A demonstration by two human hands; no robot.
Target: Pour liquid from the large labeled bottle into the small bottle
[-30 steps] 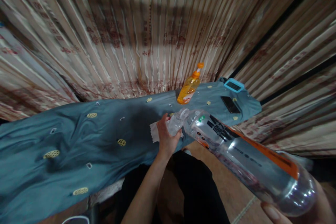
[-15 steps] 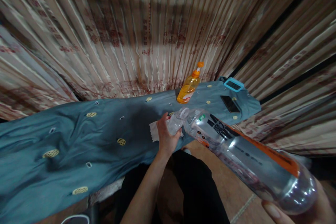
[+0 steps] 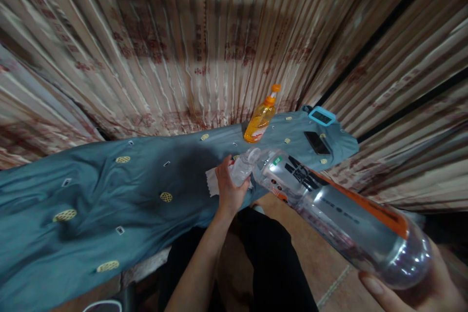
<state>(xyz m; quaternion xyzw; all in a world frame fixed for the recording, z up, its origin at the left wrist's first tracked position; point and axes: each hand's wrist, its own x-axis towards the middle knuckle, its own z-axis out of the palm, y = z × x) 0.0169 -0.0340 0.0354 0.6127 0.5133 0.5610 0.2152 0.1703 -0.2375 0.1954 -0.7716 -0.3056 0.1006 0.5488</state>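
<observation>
Left hand (image 3: 228, 189) at centre grips small clear bottle (image 3: 244, 168) | right hand (image 3: 420, 292) at lower right cradles large tilted bottle (image 3: 340, 214), mouths meeting | blue cloth (image 3: 109, 195) beneath

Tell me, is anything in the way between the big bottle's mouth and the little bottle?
Nothing visible is. The right hand tips the big bottle so its mouth sits right at the top of the little bottle, which the left hand grips. The orange bottle stands apart, farther back on the blue cloth.
</observation>
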